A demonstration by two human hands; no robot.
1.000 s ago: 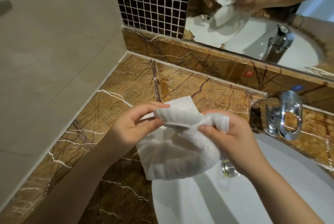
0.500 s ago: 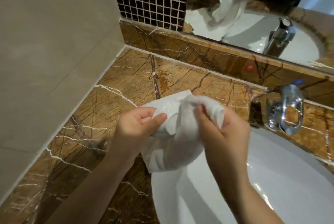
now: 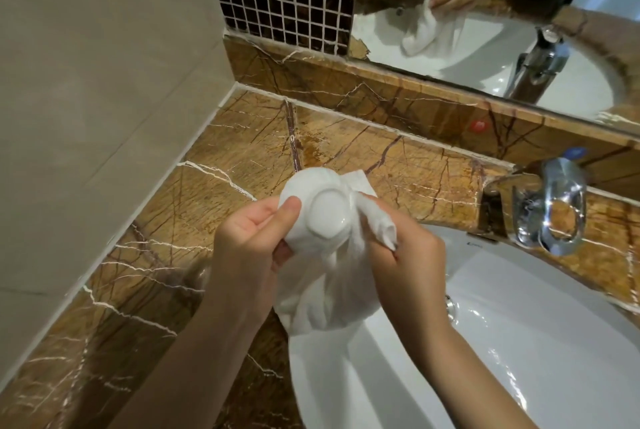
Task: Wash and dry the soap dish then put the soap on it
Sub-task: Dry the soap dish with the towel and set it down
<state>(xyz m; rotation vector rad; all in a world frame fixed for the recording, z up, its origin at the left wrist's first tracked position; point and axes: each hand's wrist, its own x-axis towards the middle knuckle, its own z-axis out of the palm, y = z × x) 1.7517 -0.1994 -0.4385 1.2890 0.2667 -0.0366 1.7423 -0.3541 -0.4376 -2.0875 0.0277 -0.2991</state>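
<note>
Hands over the sink (image 3: 519,342): left hand (image 3: 249,248) grips the upturned soap dish (image 3: 320,212); right hand (image 3: 408,255) pinches a white towel (image 3: 329,297) against it.

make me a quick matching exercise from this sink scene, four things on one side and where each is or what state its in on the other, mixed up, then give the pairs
Things:
1. soap dish
2. towel
3. faucet
4. sink basin

Places or states:
A. white bowl set into the marble counter
B. chrome, at the back of the basin, no water running
C. held bottom-up in the left hand
D. bunched in the right hand, hanging down

Pairs: 1-C, 2-D, 3-B, 4-A
</note>
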